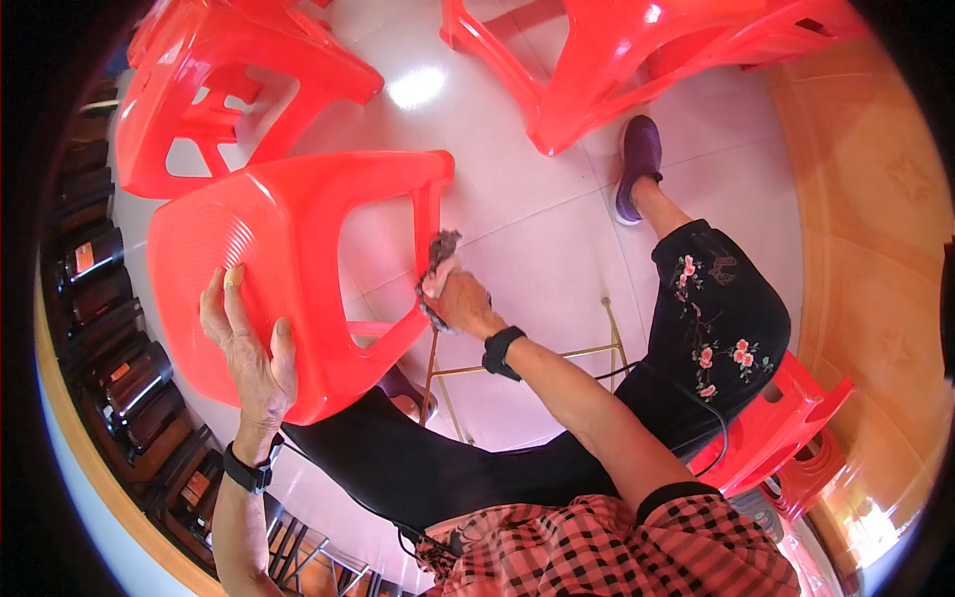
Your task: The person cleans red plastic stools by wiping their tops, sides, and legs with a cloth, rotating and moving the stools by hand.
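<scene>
Red plastic stool (303, 269), is it this one which the person has in work?

Yes. It is between the two hands, with its seat (194, 289) toward the left hand (253, 366) and its legs toward the right hand (466, 302). (Whether it stands level or leans, I cannot say surely, because the view bends everything.)

And how are the hands?

They are well apart. The left one lies spread on the stool's seat, grasping nothing. The right one is closed around a crumpled cloth (443, 246) at the leg end of the stool, where it seems to touch the plastic.

How much is finished, in your opinion?

I would judge that this stool is in the middle of its handling, since the cloth is at its leg end. Which parts are done, I cannot tell.

What about the other red stools (199, 50)?

They are beyond this stool, and neither hand touches them. Whether they are done or left, nothing shows.
</scene>
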Motion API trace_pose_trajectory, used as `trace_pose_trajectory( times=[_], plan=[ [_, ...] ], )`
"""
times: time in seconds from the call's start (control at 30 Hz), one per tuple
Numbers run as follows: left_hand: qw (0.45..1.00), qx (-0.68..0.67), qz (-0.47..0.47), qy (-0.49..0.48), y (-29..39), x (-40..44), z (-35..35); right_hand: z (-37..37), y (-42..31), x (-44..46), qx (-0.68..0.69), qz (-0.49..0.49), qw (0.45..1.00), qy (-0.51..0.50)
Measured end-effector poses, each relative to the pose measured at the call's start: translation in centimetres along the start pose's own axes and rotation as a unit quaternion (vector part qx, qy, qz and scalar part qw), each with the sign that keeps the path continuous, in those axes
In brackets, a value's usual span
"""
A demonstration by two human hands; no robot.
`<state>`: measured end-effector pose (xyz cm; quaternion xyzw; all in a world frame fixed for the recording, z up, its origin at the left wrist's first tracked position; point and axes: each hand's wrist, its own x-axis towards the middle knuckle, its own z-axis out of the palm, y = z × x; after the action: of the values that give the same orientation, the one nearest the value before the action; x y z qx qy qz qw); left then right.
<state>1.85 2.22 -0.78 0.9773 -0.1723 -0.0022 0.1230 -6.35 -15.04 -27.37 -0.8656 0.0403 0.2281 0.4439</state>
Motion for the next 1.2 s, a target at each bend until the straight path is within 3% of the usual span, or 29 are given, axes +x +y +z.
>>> trace_pose_trajectory(
  times=[0.03, 0.07, 0.13, 0.27, 0.33, 0.4, 0.47, 0.63, 0.7, 0.77, 0.83, 0.87, 0.9, 0.93, 1.0, 1.07, 1.2],
  plan=[
    [1.000, 0.002, 0.004, 0.003, -0.1, 0.1, 0.0, 0.0, -0.2, -1.1, -0.041, -0.040, 0.997, -0.059],
    [1.000, 0.004, 0.005, 0.007, -0.1, 0.2, 0.0, -0.1, -0.3, -1.8, -0.040, -0.042, 0.997, -0.056],
    [1.000, 0.005, -0.012, -0.004, -0.1, 0.3, -0.2, 0.0, 0.0, -3.3, -0.015, 0.000, 0.987, -0.159],
    [1.000, 0.008, 0.000, 0.008, 0.0, 0.8, -0.2, 4.8, 4.7, -5.5, 0.036, -0.094, 0.984, -0.148],
    [0.999, 0.031, 0.005, 0.011, 0.3, 0.7, -0.1, 4.6, 5.9, -4.0, 0.010, 0.022, 0.991, -0.131],
    [1.000, 0.016, 0.003, 0.011, 0.2, 0.7, -0.1, 3.5, 7.1, -0.7, 0.092, 0.212, 0.973, -0.024],
    [1.000, 0.006, -0.004, 0.014, 0.1, 0.4, -0.3, -2.9, 4.7, 2.1, 0.214, 0.241, 0.943, 0.082],
    [1.000, 0.009, 0.017, 0.019, -0.4, -0.1, -0.1, -10.3, 2.1, 10.0, 0.190, 0.042, 0.968, 0.161],
    [1.000, 0.010, 0.007, 0.009, -0.1, -0.2, -0.4, -10.6, 1.1, 11.1, 0.191, 0.077, 0.974, 0.089],
    [1.000, 0.009, -0.001, 0.004, 0.2, -0.1, -0.5, -8.8, 0.5, 11.2, 0.176, 0.112, 0.974, 0.092],
    [0.999, 0.034, 0.002, -0.002, 0.4, -0.1, -0.6, -7.3, -0.2, 10.0, 0.179, 0.057, 0.951, 0.244],
    [0.999, 0.034, 0.001, 0.004, 0.5, 0.0, -0.6, -7.3, -0.5, 8.8, 0.146, 0.044, 0.968, 0.198],
    [1.000, 0.031, -0.002, 0.001, 0.6, 0.0, -0.6, -8.1, -1.7, 7.2, 0.148, 0.103, 0.976, 0.122],
    [1.000, 0.029, -0.006, -0.002, 0.6, -0.1, -0.6, -6.6, -1.0, 6.7, 0.136, 0.087, 0.981, 0.109],
    [1.000, 0.017, 0.002, 0.012, 0.5, 0.0, -0.5, -3.4, 0.2, 5.4, 0.101, 0.012, 0.987, 0.123],
    [1.000, 0.013, 0.015, 0.021, 0.5, 0.1, -0.6, -1.1, 0.1, 3.7, 0.064, 0.061, 0.991, 0.098],
    [0.999, 0.018, 0.007, 0.029, 0.8, 0.4, -0.7, 1.6, -0.1, 0.0, -0.066, 0.001, 0.993, 0.102]
  ],
)
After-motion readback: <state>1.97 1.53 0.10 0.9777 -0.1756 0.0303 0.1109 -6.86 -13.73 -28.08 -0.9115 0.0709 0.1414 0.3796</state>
